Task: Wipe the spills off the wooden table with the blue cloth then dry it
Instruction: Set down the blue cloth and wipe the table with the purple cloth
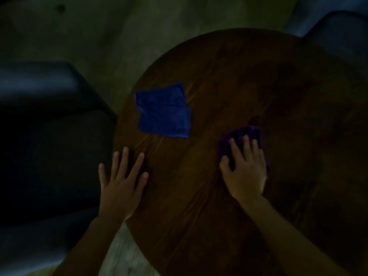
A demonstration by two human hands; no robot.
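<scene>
Wooden and round, the surface (249,80) carried the blue cloth (164,112) lying flat and released near its left edge, apart from both hands, which suggested the wet wipe was finished. Right hand (246,168) pressed a bunched dark purple cloth (242,136) against the wood, fingers spread over it, so drying appeared under way; left hand (122,183) lay open and empty, palm down at the rim. Dim light hid any spills left.

text: none legible | labels: none | picture dim and blurred
</scene>
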